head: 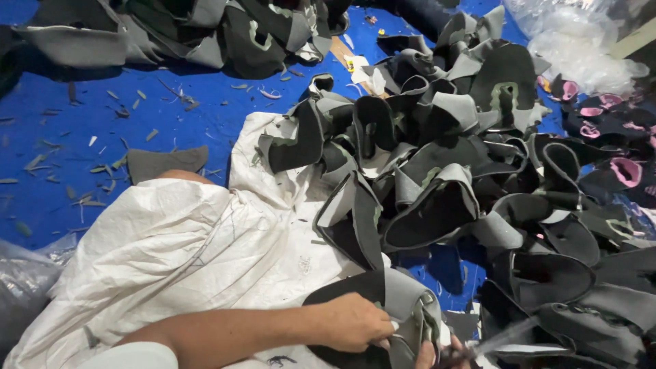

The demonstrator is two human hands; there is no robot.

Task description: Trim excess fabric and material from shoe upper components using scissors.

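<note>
The shoe upper (403, 307), a black and grey piece folded over on itself, sits at the bottom middle of the view, pinched in the left hand (355, 321). That hand comes in from the lower left on a bare forearm lying nearly level across the white sack (171, 253), knuckles up, its fingers (383, 331) curled shut on the upper's grey edge, which stands up just past the fingertips. The right hand (437, 355) is mostly cut off by the bottom edge; only a thumb and a bit of finger show, touching the lower right of the upper and closed on scissors (492, 342), whose blurred blades point up and to the right, away from the fingers. Whether the blades touch the upper cannot be told. Beyond the fingers, up and to the right, lies a big pile (444, 150) of similar black and grey uppers, spilling onto the sack. Further right are darker pieces with pink linings (625, 171). A second heap (205, 34) lies along the top left, well apart. To the left of the sack the blue floor cover (68, 150) is strewn with small scraps, and clear plastic (581, 48) lies at the top right.
</note>
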